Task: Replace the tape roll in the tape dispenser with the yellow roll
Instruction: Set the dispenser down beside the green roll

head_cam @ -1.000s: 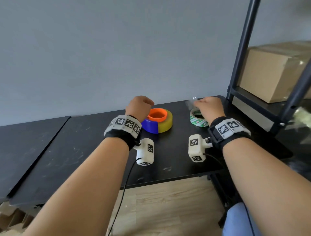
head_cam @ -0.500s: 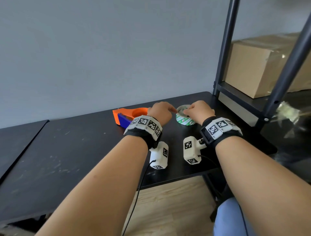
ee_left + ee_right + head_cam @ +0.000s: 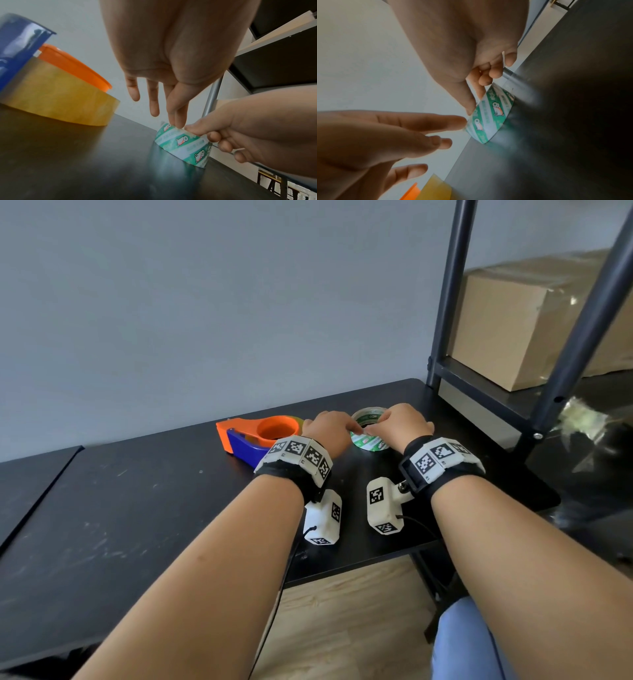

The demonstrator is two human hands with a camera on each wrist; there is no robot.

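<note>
The orange and blue tape dispenser (image 3: 255, 440) lies on the black table (image 3: 137, 508) with the yellow roll (image 3: 60, 97) seated around its orange hub (image 3: 73, 66). A green-and-white tape roll (image 3: 371, 440) lies flat to its right. My left hand (image 3: 329, 429) reaches over with straight fingers, and its fingertips (image 3: 176, 121) touch the green roll's top rim. My right hand (image 3: 400, 422) grips the same roll (image 3: 491, 115), thumb (image 3: 467, 104) on the near rim and the other fingers curled at the far side.
A black metal shelf frame (image 3: 448, 302) stands at the table's right end, with a cardboard box (image 3: 534, 320) on its shelf. A second black table (image 3: 27, 484) adjoins on the left. A grey wall runs close behind.
My left hand left the dispenser and moved right to the green roll. My right hand came down from holding a clear tape end onto that roll. The dispenser stays put.
</note>
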